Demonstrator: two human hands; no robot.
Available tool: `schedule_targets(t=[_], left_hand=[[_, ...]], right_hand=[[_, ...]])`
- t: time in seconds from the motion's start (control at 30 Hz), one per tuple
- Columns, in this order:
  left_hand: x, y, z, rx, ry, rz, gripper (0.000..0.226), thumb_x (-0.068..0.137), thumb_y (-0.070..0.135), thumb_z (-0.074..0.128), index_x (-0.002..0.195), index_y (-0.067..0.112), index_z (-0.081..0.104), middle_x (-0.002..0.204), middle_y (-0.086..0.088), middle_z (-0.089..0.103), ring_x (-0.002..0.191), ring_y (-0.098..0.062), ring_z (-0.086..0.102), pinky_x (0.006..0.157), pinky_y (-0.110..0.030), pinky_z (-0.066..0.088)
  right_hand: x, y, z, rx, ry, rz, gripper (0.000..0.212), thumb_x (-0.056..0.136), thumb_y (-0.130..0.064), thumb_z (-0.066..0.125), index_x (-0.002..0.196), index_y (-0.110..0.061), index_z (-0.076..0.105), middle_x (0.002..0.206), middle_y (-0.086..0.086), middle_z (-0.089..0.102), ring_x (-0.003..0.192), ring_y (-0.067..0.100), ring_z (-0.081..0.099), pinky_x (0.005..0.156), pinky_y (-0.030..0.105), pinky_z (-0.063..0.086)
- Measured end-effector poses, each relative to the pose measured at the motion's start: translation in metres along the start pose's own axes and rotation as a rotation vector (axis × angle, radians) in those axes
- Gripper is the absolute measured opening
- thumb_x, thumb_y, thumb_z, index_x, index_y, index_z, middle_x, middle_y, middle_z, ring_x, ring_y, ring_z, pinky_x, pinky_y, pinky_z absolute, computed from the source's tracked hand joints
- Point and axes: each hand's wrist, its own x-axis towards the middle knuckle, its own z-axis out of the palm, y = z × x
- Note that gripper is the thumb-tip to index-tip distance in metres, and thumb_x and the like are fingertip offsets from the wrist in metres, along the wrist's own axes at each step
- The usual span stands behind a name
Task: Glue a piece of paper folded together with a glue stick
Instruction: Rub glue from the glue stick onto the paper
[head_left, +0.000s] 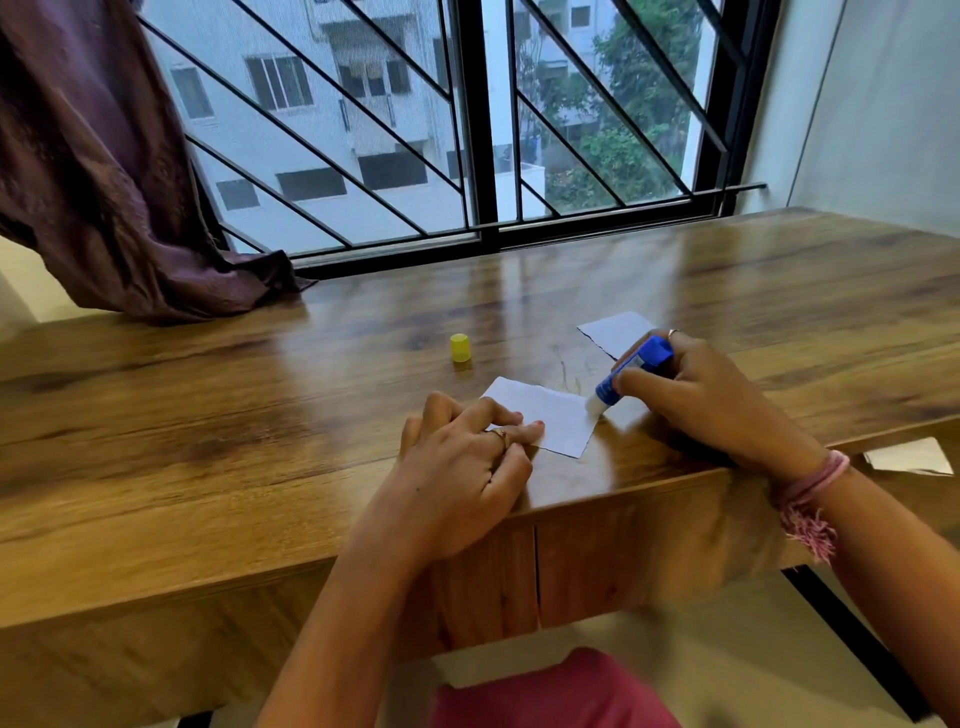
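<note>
A small white piece of paper (550, 421) lies near the front edge of the wooden table (260, 415). My left hand (462, 473) rests on its left part, with fingertips pressing it down. My right hand (701, 395) grips a blue glue stick (634, 374), tilted down to the left. Its white tip touches the paper's right edge. The stick's yellow cap (460, 347) stands alone on the table, behind the paper.
A second white paper piece (615, 332) lies behind my right hand. Another paper scrap (909, 457) sits at the far right edge. A purple curtain (104, 182) drapes onto the table's back left, below a barred window (467, 130).
</note>
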Motion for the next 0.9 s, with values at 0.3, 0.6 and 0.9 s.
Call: schedule_targets(t=[0.3,0.6,0.9], left_hand=[[0.0008,-0.0011,0.0005,0.005,-0.014,-0.001,0.052,0.088,0.048,0.017,0.13,0.049,0.049,0.13,0.028,0.044,0.101,-0.002,0.021,0.083,-0.022,0.01],[0.0006,-0.0014,0.0005,0.012,-0.001,0.01,0.052,0.088,0.048,0.018,0.13,0.049,0.048,0.129,0.027,0.044,0.101,0.0,0.02,0.083,-0.02,0.009],[0.0003,-0.0007,-0.0002,0.009,-0.012,0.009,0.053,0.088,0.048,0.018,0.131,0.047,0.048,0.129,0.027,0.044,0.104,-0.001,0.022,0.082,-0.021,0.009]], right_hand=[[0.0005,-0.0014,0.001,-0.027,0.038,0.013,0.025,0.075,-0.029,0.067,0.08,-0.006,0.062,0.054,-0.004,0.046,0.045,0.006,0.037,0.047,0.019,0.032],[-0.0018,-0.0025,0.001,-0.029,0.019,0.008,0.025,0.075,-0.032,0.068,0.081,-0.008,0.063,0.061,0.001,0.051,0.05,0.009,0.041,0.051,0.022,0.034],[-0.0048,-0.0059,0.0005,-0.022,-0.045,-0.036,0.018,0.08,-0.025,0.067,0.082,-0.008,0.064,0.065,0.007,0.056,0.06,0.016,0.048,0.061,0.034,0.038]])
